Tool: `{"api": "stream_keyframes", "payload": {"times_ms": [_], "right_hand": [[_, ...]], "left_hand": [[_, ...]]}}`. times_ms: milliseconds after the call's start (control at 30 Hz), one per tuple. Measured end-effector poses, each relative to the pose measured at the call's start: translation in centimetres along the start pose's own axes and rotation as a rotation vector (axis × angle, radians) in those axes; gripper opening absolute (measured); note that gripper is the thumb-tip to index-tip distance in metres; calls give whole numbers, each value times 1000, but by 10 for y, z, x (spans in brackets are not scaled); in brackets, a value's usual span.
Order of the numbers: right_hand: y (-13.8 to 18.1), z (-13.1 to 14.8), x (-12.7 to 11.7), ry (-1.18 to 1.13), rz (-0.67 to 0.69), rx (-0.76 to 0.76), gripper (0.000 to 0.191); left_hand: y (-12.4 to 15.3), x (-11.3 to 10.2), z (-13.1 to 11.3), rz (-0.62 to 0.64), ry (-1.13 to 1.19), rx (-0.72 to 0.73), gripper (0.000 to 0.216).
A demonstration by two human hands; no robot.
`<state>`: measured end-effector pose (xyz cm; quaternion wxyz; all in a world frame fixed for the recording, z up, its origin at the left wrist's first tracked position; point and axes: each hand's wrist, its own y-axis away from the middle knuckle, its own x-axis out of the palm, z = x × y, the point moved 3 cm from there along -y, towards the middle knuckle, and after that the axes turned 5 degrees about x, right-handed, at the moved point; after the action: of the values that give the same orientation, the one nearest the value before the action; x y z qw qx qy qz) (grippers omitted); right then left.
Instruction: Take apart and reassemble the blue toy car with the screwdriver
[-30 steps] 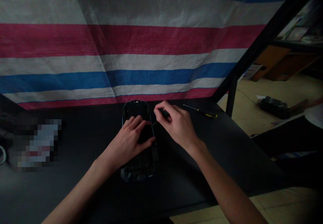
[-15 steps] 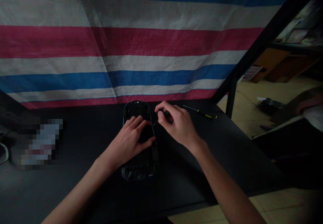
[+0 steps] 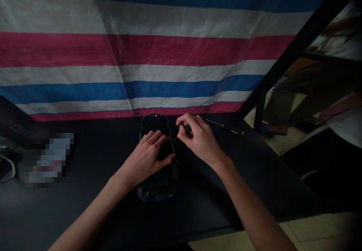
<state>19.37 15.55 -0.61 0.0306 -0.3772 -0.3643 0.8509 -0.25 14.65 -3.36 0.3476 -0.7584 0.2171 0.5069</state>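
Note:
A dark toy car with blue edges (image 3: 156, 188) lies upside down on the black table, its wheels and underside facing up. My left hand (image 3: 152, 151) grips it across the middle, fingers over the underside and thumb by the right side, covering its centre. Just right of the car, my right hand (image 3: 194, 132) is closed on a small screwdriver (image 3: 186, 128) with a dark handle. Its thin shaft points toward the car's right edge; whether the tip touches is too dark to tell. Another screwdriver, black and yellow (image 3: 232, 130), lies beyond my right hand.
A blurred-out flat object (image 3: 52, 158) lies on the table (image 3: 93, 156) at left, near a pale cable (image 3: 10, 170). A striped plastic sheet (image 3: 169, 51) hangs behind the table. Dark frame bars (image 3: 288, 51) stand at right. Beyond them is a person with a pale garment (image 3: 346, 124).
The view has shifted slightly. Both hands keep nearly the same pose at the toy car. At right, the person beyond the frame has moved further into view.

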Motion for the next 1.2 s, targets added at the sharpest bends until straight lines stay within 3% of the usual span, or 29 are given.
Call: {"api": "stream_keyframes", "payload": {"times_ms": [133,233,400,500,733,867,1200], "right_hand": [[0,3,-1,65,-16,-51,18],[1,2,-1,34,-19,12,6],[0,4,-1,-83,12,14,16],[-1,4,-2,-85,23,54,8],[0,-1,1,-80,15,75,8],[1,-14,9,-187,-14,169,15],[-3,-48,23,-556,-8,186,33]], "left_hand": [[0,0,0,-10,-3,2,44],[0,-1,0,11,0,-6,43],[-1,-1,-1,19,6,-13,46],[-1,-2,-2,19,16,-12,44],[-1,-4,-3,10,15,-14,44],[-2,-3,0,7,30,-18,39],[-13,-7,11,26,117,-50,25]]}}
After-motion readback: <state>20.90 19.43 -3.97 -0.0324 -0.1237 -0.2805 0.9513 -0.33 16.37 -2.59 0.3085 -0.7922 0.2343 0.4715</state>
